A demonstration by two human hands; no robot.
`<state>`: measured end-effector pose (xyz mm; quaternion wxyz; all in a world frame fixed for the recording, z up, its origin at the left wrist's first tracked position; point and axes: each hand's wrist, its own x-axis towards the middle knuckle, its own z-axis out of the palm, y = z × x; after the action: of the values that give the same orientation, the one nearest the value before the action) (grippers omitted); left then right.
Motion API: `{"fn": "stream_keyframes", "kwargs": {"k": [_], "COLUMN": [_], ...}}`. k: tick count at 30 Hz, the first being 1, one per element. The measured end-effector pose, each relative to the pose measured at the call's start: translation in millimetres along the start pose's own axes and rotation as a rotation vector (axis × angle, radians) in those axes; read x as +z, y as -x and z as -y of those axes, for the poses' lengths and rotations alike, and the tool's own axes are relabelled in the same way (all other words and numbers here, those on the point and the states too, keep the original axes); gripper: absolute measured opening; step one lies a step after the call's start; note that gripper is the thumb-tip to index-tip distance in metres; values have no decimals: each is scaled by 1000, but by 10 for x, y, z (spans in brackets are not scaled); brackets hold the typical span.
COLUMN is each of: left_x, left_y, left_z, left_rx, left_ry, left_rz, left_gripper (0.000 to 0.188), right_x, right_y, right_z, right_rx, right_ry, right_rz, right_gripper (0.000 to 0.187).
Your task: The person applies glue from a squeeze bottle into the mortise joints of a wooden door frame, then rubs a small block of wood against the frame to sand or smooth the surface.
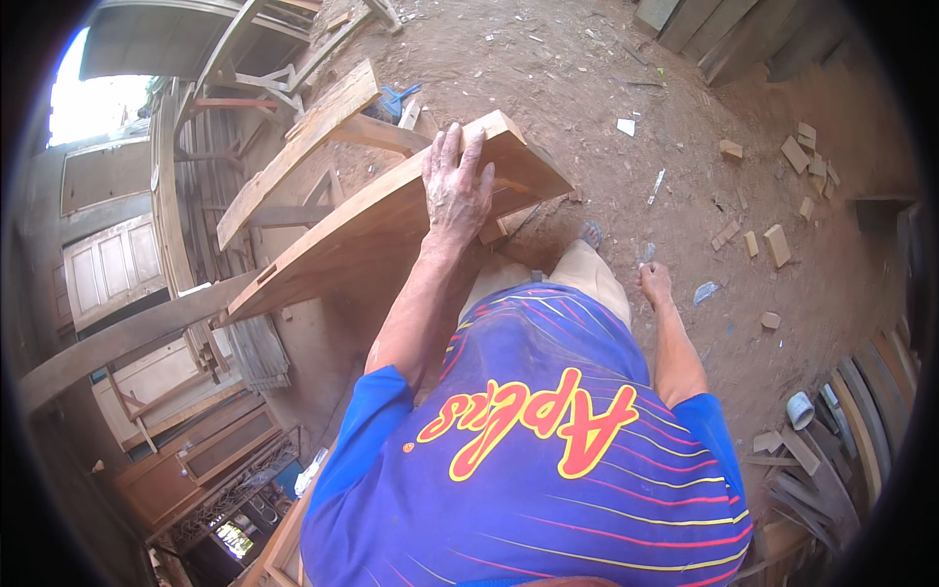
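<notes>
The left hand [455, 191] grasps the upper edge of a long wooden panel [357, 210], its fingers laid over the edge near the broad end. The panel lies in front of the person and to the left, slanting from beside the legs toward a long timber [132, 333]. A rough plank [298, 157] lies just beyond it. The right hand [655, 282] is clenched low beside the right leg, above the dirt floor [704, 382]; a small pale scrap [647, 252] shows by its knuckles, though it is too small to tell whether the hand holds it. Wooden offcuts [777, 246] lie scattered farther right.
</notes>
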<state>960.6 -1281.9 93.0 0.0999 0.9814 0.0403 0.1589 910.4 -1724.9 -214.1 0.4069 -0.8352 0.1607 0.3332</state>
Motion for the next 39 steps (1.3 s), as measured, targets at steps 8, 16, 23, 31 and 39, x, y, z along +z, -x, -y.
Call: {"fn": "stream_keyframes", "kwargs": {"k": [8, 16, 23, 31, 39], "left_x": [104, 153, 93, 116, -396], "left_y": [4, -20, -43, 55, 321], "left_z": [-80, -61, -86, -65, 13], "left_rx": [-48, -117, -84, -140, -164], "left_ry": [58, 108, 27, 102, 685], "left_rz": [-76, -134, -96, -152, -252], "left_gripper": [73, 80, 72, 74, 53], "right_x": [152, 273, 134, 65, 328], "right_y": [-186, -229, -296, -548, -401], "right_z": [76, 169, 347, 212, 425], "right_rx": [-21, -12, 20, -201, -183], "right_ry": [-28, -30, -32, 193, 137], "right_rz": [11, 97, 92, 118, 184], "right_gripper": [31, 31, 33, 35, 32]}}
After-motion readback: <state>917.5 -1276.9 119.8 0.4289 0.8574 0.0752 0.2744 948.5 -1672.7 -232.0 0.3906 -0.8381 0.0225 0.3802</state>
